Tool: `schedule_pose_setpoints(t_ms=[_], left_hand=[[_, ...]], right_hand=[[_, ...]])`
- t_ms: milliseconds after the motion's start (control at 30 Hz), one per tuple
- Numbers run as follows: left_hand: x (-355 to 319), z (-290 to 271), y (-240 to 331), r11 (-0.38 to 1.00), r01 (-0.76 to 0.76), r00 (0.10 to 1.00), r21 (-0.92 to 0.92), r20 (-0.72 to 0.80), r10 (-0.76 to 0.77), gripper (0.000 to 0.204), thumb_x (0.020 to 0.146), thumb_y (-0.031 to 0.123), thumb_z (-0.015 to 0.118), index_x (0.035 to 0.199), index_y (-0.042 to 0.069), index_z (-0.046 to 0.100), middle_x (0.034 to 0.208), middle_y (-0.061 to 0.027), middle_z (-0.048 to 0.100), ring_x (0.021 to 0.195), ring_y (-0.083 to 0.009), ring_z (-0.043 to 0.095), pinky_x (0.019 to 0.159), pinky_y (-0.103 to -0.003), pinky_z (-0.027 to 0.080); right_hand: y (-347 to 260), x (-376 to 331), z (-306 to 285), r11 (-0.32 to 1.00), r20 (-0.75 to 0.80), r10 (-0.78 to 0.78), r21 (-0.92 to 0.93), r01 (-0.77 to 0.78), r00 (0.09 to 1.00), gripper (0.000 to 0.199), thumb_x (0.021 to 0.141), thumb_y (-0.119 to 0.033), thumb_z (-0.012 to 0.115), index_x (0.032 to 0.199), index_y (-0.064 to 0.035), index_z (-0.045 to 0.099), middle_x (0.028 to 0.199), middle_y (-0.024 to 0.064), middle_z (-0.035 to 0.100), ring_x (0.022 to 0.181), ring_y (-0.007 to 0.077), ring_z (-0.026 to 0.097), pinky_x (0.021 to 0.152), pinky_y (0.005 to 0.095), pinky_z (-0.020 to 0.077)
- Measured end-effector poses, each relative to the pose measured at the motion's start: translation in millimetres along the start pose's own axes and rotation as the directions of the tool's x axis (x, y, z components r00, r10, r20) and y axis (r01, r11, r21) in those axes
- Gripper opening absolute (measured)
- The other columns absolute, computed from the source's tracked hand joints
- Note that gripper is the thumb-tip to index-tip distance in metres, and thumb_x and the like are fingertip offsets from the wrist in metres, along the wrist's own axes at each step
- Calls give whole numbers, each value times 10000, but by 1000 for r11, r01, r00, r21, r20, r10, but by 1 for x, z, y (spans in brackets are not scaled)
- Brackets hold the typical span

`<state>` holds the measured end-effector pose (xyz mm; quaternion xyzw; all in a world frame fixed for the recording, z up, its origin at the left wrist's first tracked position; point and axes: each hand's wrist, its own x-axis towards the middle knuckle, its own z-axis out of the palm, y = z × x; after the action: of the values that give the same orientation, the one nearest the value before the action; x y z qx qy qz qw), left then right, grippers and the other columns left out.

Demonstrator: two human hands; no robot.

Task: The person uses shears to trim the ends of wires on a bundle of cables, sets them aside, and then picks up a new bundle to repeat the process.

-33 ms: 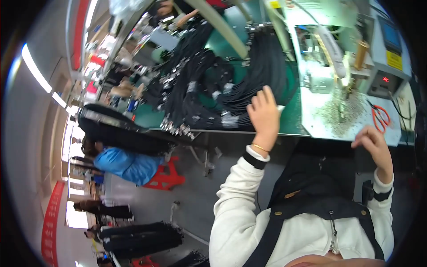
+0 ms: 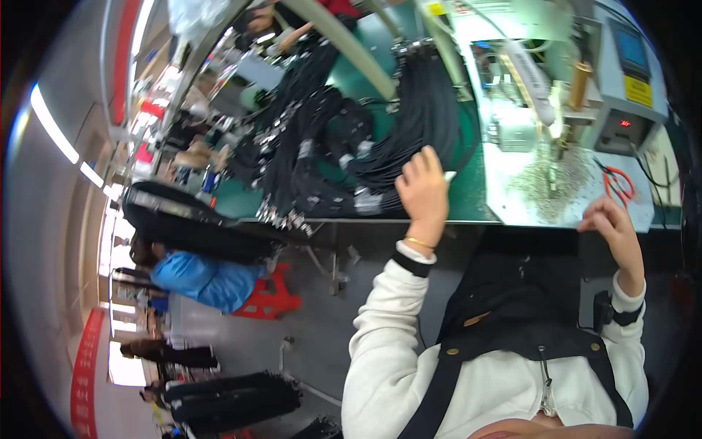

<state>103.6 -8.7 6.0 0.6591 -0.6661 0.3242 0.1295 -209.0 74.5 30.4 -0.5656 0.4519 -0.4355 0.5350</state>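
Observation:
My left hand (image 2: 424,194) lies at the right end of a thick bundle of black cables (image 2: 428,110) on the green bench. Its fingers are stretched forward over the strands, and a small white piece (image 2: 450,176) shows beside it. By the front edge of the bench at the right, my right hand (image 2: 613,230) is up with its fingers curled in; whatever may be inside them is hidden. Just beyond it lie red-handled pliers (image 2: 620,186) on a white board (image 2: 504,194), beside a heap of tiny metal parts (image 2: 545,179).
A bench machine (image 2: 530,80) and a grey control box (image 2: 625,95) with a lit display stand at the back right. More cable coils (image 2: 307,157) with metal ends cover the bench at left. A person in blue (image 2: 208,278) sits on a red stool (image 2: 270,296).
The whole view has shifted slightly. My left fingers have drawn closer together over the cables. My right fingers are curled a little tighter.

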Motion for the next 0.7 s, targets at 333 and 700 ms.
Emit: schedule_pose_setpoints(t_ms=[333, 700], left_hand=[[-35, 6, -35, 957, -257, 956, -135, -179, 232, 409, 607, 325, 700, 935, 118, 572, 783, -21, 483, 756, -192, 484, 630, -316, 373], [-44, -26, -1, 989, 6, 998, -147, 67, 4, 491, 580, 246, 745, 989, 66, 541, 916, -70, 489, 864, -241, 469, 755, -364, 356]], right_hand=[[4, -32, -49, 997, -290, 1, -69, -22, 957, 161, 871, -160, 456, 836, -13, 511, 735, 40, 572, 703, 102, 560, 653, 210, 425], [41, 11, -58, 300, -288, -594, -946, -125, 751, 111, 732, -68, 556, 826, -8, 562, 805, 123, 574, 744, 237, 570, 681, 312, 445]])
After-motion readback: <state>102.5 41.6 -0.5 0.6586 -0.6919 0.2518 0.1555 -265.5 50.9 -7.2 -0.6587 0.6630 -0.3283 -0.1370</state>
